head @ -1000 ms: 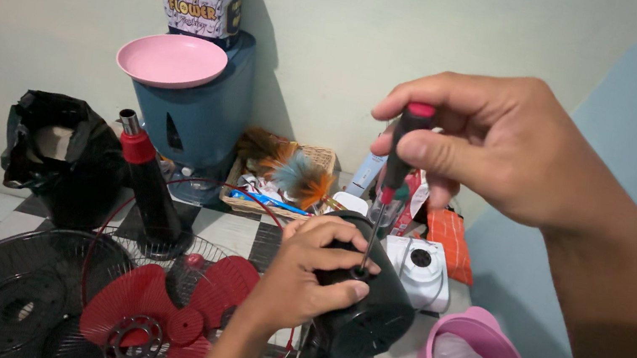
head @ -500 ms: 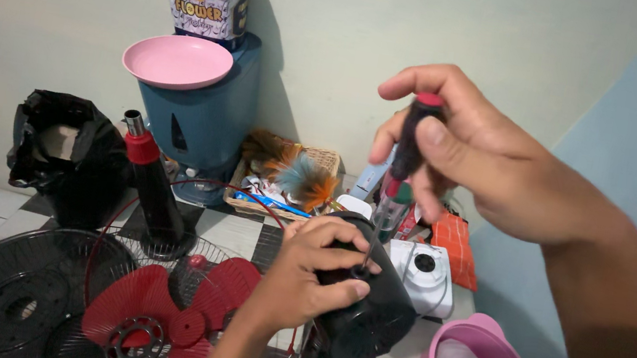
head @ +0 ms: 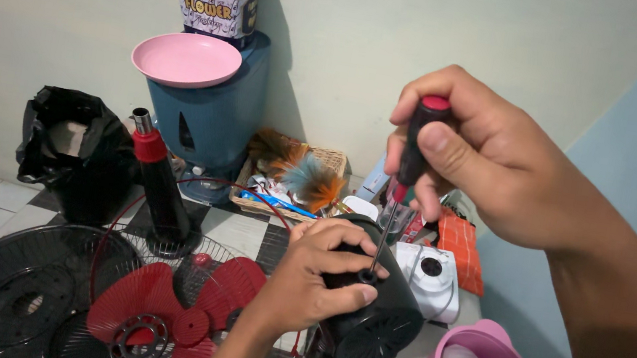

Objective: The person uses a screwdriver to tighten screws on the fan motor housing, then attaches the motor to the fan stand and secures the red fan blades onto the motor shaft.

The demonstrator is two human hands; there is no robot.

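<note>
The screwdriver (head: 404,176) stands nearly upright just right of the frame's centre, its long axis running from the red cap at the top down a thin metal shaft whose tip sits in a small hole on the upper face of the black motor housing (head: 369,315), directly below the right hand (head: 492,160). That hand, in the upper right of the frame, is clenched round the black-and-red handle, thumb pressed on its front and fingers curled behind. The left hand (head: 311,280), lower centre, is closed over the housing's left side, grasping it, with the thumb lying just beside the shaft's tip. A red fan blade (head: 169,313) lies on a black grille (head: 1,299) at lower left, well apart.
</note>
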